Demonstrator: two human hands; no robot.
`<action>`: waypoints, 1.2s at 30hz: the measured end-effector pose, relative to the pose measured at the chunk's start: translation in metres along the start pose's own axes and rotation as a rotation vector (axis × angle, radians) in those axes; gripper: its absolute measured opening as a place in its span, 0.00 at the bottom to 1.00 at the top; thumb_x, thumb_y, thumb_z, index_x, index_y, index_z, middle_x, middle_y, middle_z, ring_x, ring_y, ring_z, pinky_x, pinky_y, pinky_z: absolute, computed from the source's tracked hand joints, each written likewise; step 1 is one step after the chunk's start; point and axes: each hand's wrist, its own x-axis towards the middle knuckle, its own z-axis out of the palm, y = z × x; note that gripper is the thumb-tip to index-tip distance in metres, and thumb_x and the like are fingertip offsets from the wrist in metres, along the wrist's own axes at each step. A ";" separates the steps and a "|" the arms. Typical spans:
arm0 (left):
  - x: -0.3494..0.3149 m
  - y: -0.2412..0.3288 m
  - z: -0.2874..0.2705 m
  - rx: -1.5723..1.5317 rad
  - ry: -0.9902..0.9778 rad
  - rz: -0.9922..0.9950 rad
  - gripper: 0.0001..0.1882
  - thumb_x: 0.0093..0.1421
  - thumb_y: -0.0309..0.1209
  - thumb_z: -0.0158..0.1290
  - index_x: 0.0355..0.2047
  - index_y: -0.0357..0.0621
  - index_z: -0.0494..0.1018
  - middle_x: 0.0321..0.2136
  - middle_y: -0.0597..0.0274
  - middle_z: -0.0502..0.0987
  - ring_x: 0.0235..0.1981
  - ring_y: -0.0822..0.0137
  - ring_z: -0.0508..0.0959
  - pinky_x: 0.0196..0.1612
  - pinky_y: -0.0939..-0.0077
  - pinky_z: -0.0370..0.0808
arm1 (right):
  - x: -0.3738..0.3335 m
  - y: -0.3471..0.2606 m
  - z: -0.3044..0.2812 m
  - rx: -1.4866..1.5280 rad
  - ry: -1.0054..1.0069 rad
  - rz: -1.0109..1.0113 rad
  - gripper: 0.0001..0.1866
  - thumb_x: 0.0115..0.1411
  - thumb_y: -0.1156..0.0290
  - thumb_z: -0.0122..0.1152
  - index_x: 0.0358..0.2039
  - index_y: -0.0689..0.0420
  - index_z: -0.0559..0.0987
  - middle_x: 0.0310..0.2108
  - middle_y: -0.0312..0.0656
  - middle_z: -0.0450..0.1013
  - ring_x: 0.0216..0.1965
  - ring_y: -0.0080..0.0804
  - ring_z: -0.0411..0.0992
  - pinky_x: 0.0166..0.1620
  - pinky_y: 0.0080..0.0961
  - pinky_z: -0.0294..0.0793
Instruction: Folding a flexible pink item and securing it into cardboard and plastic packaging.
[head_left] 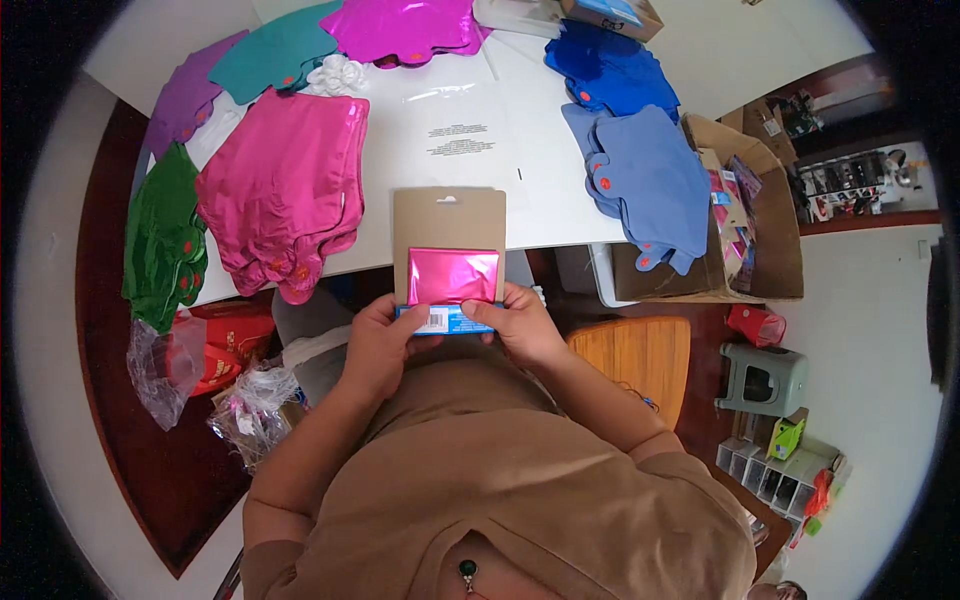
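Observation:
Both my hands hold a brown cardboard hang card (pixel 448 218) upright in front of me, close to the near edge of the table. On its front lies a shiny, folded pink foil piece (pixel 453 274). Below that runs a blue label strip (pixel 462 322) with a barcode. My left hand (pixel 382 340) grips the lower left corner, thumb on the strip. At the lower right corner, my right hand (pixel 527 325) is closed the same way. The other fingers are partly hidden behind the card.
On the white table (pixel 440 110) lie stacks of flat foil shapes: pink (pixel 285 180), green (pixel 165 235), teal (pixel 275 50), magenta (pixel 400 28), dark blue (pixel 615 70) and grey-blue (pixel 655 175). An open carton (pixel 770 220) stands right, above a wooden stool (pixel 630 360).

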 end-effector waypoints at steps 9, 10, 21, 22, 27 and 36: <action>0.001 -0.011 0.008 0.063 0.042 0.159 0.06 0.61 0.28 0.52 0.36 0.39 0.72 0.32 0.62 0.77 0.31 0.74 0.77 0.35 0.77 0.78 | -0.003 -0.010 0.009 0.069 0.019 -0.056 0.06 0.60 0.68 0.60 0.35 0.55 0.78 0.29 0.32 0.75 0.24 0.15 0.68 0.25 0.14 0.67; 0.001 -0.011 0.009 0.061 0.047 0.154 0.06 0.61 0.28 0.52 0.36 0.39 0.72 0.32 0.62 0.77 0.31 0.74 0.77 0.35 0.77 0.78 | -0.002 -0.011 0.009 0.064 0.018 -0.050 0.06 0.60 0.68 0.60 0.35 0.55 0.78 0.29 0.32 0.75 0.24 0.16 0.68 0.25 0.14 0.68; 0.005 0.006 0.018 -0.121 -0.103 0.047 0.10 0.62 0.29 0.51 0.42 0.38 0.72 0.37 0.62 0.77 0.35 0.72 0.77 0.40 0.76 0.75 | -0.007 -0.018 -0.005 -0.159 -0.015 -0.039 0.07 0.60 0.68 0.60 0.36 0.57 0.78 0.28 0.33 0.75 0.25 0.15 0.70 0.24 0.15 0.70; 0.009 0.008 0.022 -0.109 -0.061 0.062 0.10 0.62 0.29 0.51 0.42 0.38 0.72 0.37 0.62 0.77 0.35 0.73 0.77 0.40 0.77 0.74 | -0.008 -0.016 -0.009 -0.191 -0.039 -0.029 0.07 0.60 0.68 0.60 0.35 0.57 0.79 0.27 0.33 0.75 0.24 0.15 0.70 0.24 0.15 0.69; 0.013 0.016 0.037 -0.052 0.023 0.111 0.10 0.61 0.28 0.52 0.41 0.38 0.73 0.37 0.62 0.77 0.35 0.74 0.76 0.40 0.79 0.73 | -0.015 -0.019 -0.011 -0.222 -0.078 0.001 0.08 0.60 0.66 0.60 0.35 0.57 0.78 0.27 0.32 0.75 0.23 0.16 0.70 0.24 0.17 0.72; 0.009 0.005 0.035 0.001 0.078 0.177 0.08 0.61 0.27 0.52 0.40 0.38 0.74 0.35 0.63 0.78 0.33 0.76 0.76 0.38 0.79 0.73 | -0.018 -0.010 -0.009 -0.131 -0.066 0.044 0.09 0.59 0.66 0.61 0.36 0.56 0.78 0.28 0.33 0.75 0.25 0.17 0.71 0.25 0.17 0.72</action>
